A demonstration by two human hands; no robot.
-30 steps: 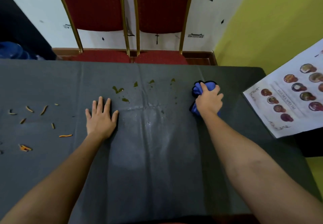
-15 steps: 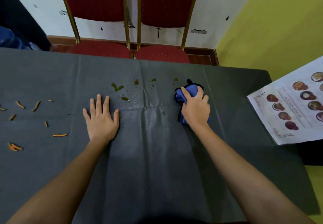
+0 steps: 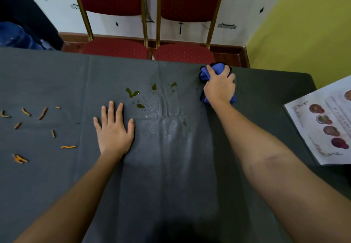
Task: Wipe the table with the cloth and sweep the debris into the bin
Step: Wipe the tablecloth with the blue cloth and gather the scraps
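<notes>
A dark grey cloth-covered table [image 3: 171,185] fills the view. My right hand [image 3: 219,89] is shut on a bunched blue cloth [image 3: 216,68], pressed to the table near its far edge. Left of the cloth lie yellow-green liquid spots [image 3: 132,92] and a wet patch [image 3: 163,121]. My left hand [image 3: 114,128] lies flat on the table with fingers spread, just left of the spots. Several orange debris strips [image 3: 42,113] are scattered at the far left. No bin is in view.
Two red chairs with gold frames [image 3: 148,49] stand against the table's far side. A white printed menu sheet [image 3: 326,123] lies over the table's right edge. A blue object [image 3: 17,37] sits at the far left behind the table.
My right hand slid the cloth left towards the spill, then back right and further away to the table's far edge. My left hand stayed flat in place.
</notes>
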